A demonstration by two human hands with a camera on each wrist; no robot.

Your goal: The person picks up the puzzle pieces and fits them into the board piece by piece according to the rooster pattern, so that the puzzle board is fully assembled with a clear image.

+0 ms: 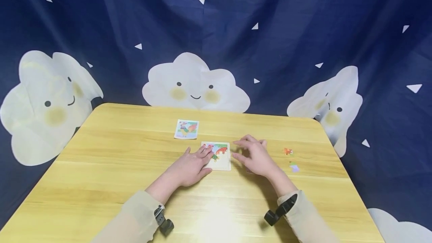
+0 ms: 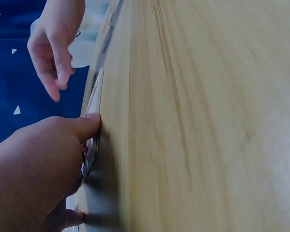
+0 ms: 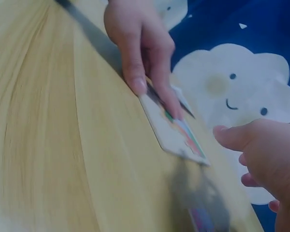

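Note:
A white puzzle board, partly filled with colourful pieces along its upper side, lies flat on the table. My left hand rests on the board's left part, fingers spread across the pieces and thumb at the near edge. Those fingers hide part of the picture. Just beyond the board's right edge hovers my right hand, its fingers loosely bent and apart, with nothing visible between them. In the right wrist view a purplish puzzle piece lies on the table in that hand's shadow.
A printed picture card lies behind the board to the left. Loose pieces lie to the right: an orange one and a purple-and-green one. A dark blue curtain with clouds hangs behind the wooden table.

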